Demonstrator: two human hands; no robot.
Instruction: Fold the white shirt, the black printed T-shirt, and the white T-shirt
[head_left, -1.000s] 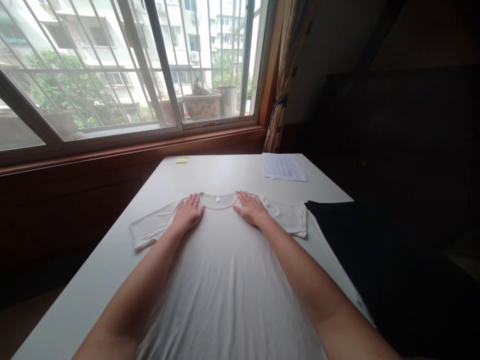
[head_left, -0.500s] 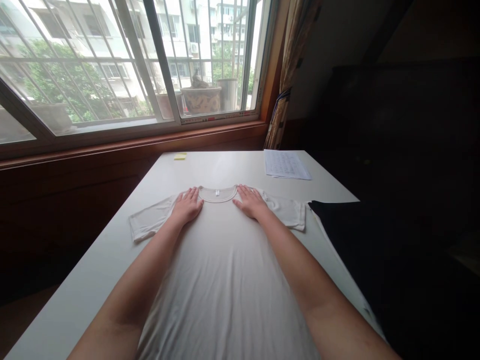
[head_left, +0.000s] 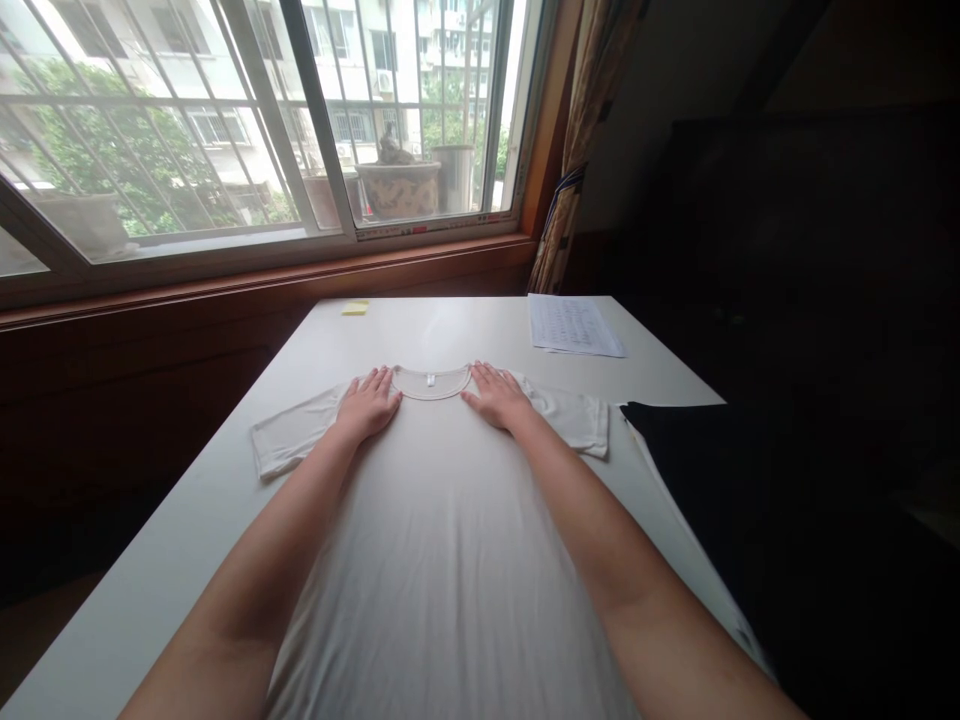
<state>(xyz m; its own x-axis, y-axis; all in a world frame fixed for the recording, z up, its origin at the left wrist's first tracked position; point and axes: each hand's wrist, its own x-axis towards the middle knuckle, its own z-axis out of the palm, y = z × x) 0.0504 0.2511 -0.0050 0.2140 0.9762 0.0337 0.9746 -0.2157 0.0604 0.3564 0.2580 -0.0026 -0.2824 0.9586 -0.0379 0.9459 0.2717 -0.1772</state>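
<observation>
A white short-sleeved T-shirt (head_left: 442, 510) lies spread out on the white table (head_left: 172, 540), its neckline away from me and a small label showing inside the collar. My left hand (head_left: 369, 402) rests flat on the shirt's left shoulder, fingers stretched beside the collar. On the other shoulder lies my right hand (head_left: 495, 396), also flat with its thumb apart. Neither hand grips the cloth. Both sleeves reach outward past my wrists, and the shirt's lower hem runs out of view at the bottom.
Printed sheets of paper (head_left: 574, 325) lie at the table's far right, and a yellow sticky note (head_left: 355, 308) at the far left. Dark cloth (head_left: 697, 470) hangs over the right edge. Beyond the table are a barred window (head_left: 300, 120) and a tied curtain (head_left: 566, 200).
Both hands stay flat on the shirt's shoulders. The view has shifted slightly, and some creases in the shirt's body look smoother.
</observation>
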